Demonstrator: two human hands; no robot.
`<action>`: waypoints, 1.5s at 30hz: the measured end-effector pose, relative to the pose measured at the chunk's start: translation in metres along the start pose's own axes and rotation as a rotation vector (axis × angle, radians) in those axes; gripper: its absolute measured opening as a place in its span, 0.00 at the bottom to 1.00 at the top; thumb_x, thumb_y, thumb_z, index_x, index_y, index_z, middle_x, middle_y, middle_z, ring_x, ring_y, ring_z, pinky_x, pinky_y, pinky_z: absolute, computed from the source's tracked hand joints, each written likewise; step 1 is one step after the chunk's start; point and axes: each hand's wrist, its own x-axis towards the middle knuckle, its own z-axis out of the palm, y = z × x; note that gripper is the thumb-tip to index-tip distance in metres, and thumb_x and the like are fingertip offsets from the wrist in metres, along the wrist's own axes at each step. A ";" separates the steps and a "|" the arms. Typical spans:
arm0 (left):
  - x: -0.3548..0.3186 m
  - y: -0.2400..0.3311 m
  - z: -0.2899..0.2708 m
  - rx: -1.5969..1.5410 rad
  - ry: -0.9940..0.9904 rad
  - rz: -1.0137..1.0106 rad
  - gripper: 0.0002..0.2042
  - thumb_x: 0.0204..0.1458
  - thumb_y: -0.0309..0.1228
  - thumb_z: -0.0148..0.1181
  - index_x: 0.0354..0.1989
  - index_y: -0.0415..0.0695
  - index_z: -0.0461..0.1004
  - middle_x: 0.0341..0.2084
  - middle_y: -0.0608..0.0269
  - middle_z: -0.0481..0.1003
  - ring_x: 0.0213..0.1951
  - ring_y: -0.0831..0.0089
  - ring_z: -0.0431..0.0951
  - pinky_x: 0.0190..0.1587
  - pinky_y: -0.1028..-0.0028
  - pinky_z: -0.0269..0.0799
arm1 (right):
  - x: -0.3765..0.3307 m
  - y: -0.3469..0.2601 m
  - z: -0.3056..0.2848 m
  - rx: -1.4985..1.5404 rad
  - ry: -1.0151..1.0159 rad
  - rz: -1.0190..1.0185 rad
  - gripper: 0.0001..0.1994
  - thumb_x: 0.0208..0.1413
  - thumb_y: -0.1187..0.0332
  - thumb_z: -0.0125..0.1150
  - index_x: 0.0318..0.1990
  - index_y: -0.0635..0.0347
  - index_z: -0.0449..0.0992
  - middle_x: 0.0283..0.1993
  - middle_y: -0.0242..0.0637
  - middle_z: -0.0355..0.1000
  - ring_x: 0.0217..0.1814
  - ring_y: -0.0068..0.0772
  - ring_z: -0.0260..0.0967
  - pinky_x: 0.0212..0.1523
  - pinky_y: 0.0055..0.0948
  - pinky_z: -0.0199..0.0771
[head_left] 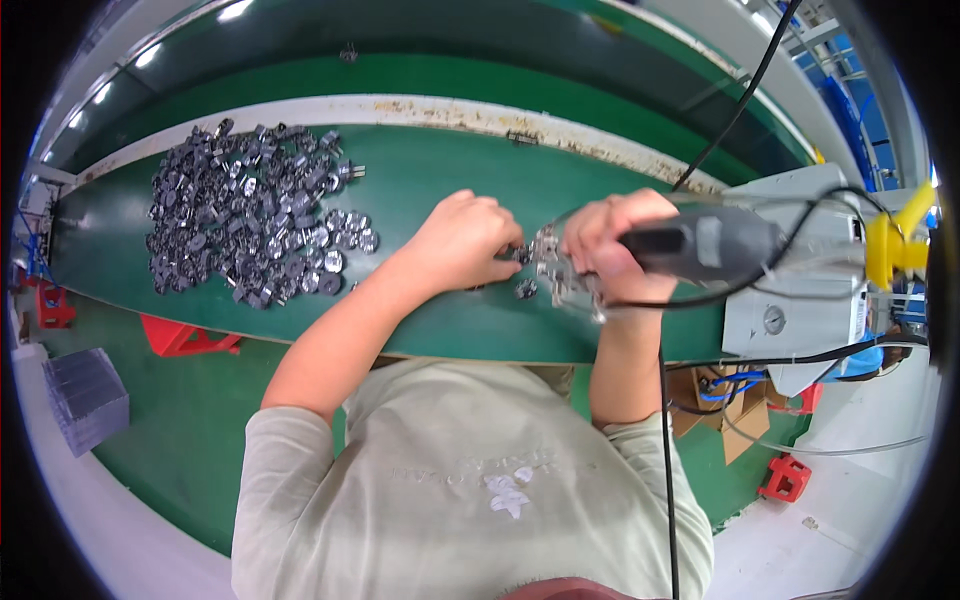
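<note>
My left hand (465, 240) is closed, pinching a small dark part (519, 254) at its fingertips over the green worktop (430, 335). My fingers hide most of that part. My right hand (615, 245) is wrapped round a grey and black electric screwdriver (705, 245), which lies almost level. Its front end, with a shiny, partly blurred metal fitting (558, 268), points left and reaches the part in my left hand. Whether the two touch I cannot tell. Just below them, a single small metal and black part (525, 289) sits on the worktop.
A large pile of small black and silver parts (250, 220) covers the worktop's left side. At the right stands a white machine (785, 310) with a round gauge. Black cables (745, 95) hang near the screwdriver, beside a yellow fitting (900, 245). A pale ledge (430, 106) borders the far side.
</note>
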 end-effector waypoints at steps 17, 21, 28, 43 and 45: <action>-0.004 -0.004 -0.001 -0.026 0.022 -0.002 0.12 0.44 0.35 0.69 0.37 0.47 0.83 0.30 0.66 0.78 0.39 0.65 0.79 0.45 0.66 0.69 | -0.001 -0.003 -0.007 0.045 -0.120 -0.128 0.11 0.54 0.77 0.66 0.34 0.60 0.66 0.21 0.35 0.69 0.19 0.27 0.66 0.27 0.35 0.75; -0.004 -0.006 0.000 -0.035 0.029 -0.001 0.12 0.44 0.35 0.69 0.37 0.47 0.83 0.30 0.67 0.78 0.39 0.66 0.79 0.45 0.66 0.69 | -0.001 0.000 -0.009 0.055 -0.158 -0.134 0.11 0.53 0.78 0.66 0.34 0.60 0.66 0.21 0.36 0.69 0.20 0.27 0.66 0.27 0.34 0.75; -0.004 -0.004 0.000 -0.034 0.038 -0.004 0.11 0.44 0.35 0.69 0.36 0.49 0.83 0.30 0.67 0.78 0.39 0.66 0.79 0.43 0.66 0.68 | 0.000 0.000 -0.004 0.037 -0.164 -0.098 0.11 0.51 0.80 0.66 0.33 0.62 0.67 0.21 0.37 0.70 0.21 0.29 0.67 0.28 0.33 0.75; 0.002 0.001 -0.010 0.043 -0.050 -0.017 0.11 0.43 0.37 0.68 0.35 0.51 0.84 0.33 0.67 0.80 0.43 0.65 0.80 0.45 0.63 0.72 | -0.006 -0.018 -0.003 0.153 -0.084 -0.085 0.14 0.46 0.77 0.75 0.35 0.63 0.72 0.24 0.37 0.72 0.24 0.34 0.70 0.29 0.34 0.74; 0.006 -0.006 -0.030 0.099 -0.076 -0.099 0.13 0.43 0.38 0.68 0.37 0.50 0.84 0.33 0.64 0.80 0.41 0.62 0.81 0.43 0.62 0.74 | -0.001 -0.035 -0.016 0.119 -0.175 -0.197 0.16 0.53 0.66 0.75 0.36 0.63 0.70 0.25 0.38 0.71 0.23 0.33 0.70 0.30 0.36 0.75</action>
